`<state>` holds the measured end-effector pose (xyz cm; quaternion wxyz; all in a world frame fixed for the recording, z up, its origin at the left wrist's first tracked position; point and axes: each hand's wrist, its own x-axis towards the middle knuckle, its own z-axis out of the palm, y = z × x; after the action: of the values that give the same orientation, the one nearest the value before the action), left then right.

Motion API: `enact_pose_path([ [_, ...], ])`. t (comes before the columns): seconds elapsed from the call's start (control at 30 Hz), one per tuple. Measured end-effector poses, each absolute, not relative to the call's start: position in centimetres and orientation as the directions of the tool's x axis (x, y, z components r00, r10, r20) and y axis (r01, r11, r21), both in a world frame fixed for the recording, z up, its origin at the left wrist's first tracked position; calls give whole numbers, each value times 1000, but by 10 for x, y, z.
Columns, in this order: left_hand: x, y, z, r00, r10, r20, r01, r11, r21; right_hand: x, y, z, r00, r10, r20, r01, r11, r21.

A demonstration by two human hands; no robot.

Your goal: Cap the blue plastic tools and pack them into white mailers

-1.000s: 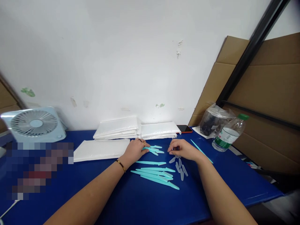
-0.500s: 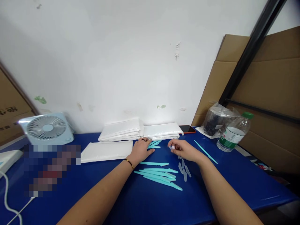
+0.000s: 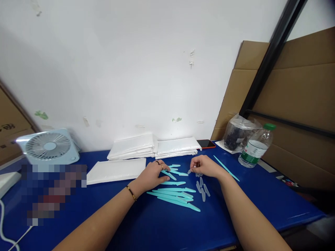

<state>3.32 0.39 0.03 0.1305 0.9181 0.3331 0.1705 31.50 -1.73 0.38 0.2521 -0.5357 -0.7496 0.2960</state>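
My left hand (image 3: 153,176) is closed round the handle end of a turquoise eyebrow razor (image 3: 180,173), which points right. Other razors lie under and beside its fingers, partly hidden by them. At that razor's tip, my right hand (image 3: 205,166) pinches a small translucent blade cap (image 3: 190,171). Whether the cap is around the tip or just touching it, I cannot tell. More translucent caps (image 3: 203,193) lie loose below my right hand. Several turquoise razors (image 3: 178,200) lie in a row in front of my left hand.
White padded packets (image 3: 131,146) are stacked against the wall, with one packet (image 3: 117,170) flat in front. A single turquoise stick (image 3: 226,168) lies right. A phone (image 3: 206,144), a water bottle (image 3: 255,150) and a bagged dark object (image 3: 234,136) stand behind; a fan (image 3: 51,146) is left.
My left hand has come nearer and now has a razor in its fingers. My right hand has brought the cap to that razor's tip. The view has shifted slightly.
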Motion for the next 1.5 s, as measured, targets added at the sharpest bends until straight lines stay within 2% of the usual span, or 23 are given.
enact_pose_path([
  [0.13, 29, -3, 2, 795, 595, 115, 522, -769, 370, 317, -21, 6, -378, 925, -38, 682, 251, -687],
  [0.37, 28, -4, -5, 801, 565, 200, 504, -815, 286, 309, -23, 3, -435, 900, -17, 681, 317, -661],
  [0.53, 28, -4, -6, 792, 567, 226, 505, -817, 280, 311, -21, 5, -365, 930, 30, 753, 315, -578],
  [0.63, 28, -3, -7, 784, 578, 227, 511, -808, 293, 310, -22, 4, -385, 921, 64, 762, 356, -541],
  [0.93, 27, 0, -8, 795, 560, 232, 495, -821, 284, 301, -26, 5, -512, 858, 24, 695, 431, -575],
  [1.17, 28, 1, -11, 816, 522, 248, 488, -852, 189, 285, -29, 9, -533, 844, 61, 700, 480, -529],
  [1.27, 32, 3, -14, 809, 531, 253, 488, -846, 215, 278, -27, 7, -547, 834, 73, 697, 501, -513],
  [1.4, 38, 2, -14, 735, 623, 269, 565, -781, 266, 279, -26, 8, -496, 861, 114, 721, 481, -498],
  [1.5, 39, -3, -9, 681, 661, 316, 584, -750, 311, 294, -30, 17, -487, 871, 69, 713, 442, -544],
])
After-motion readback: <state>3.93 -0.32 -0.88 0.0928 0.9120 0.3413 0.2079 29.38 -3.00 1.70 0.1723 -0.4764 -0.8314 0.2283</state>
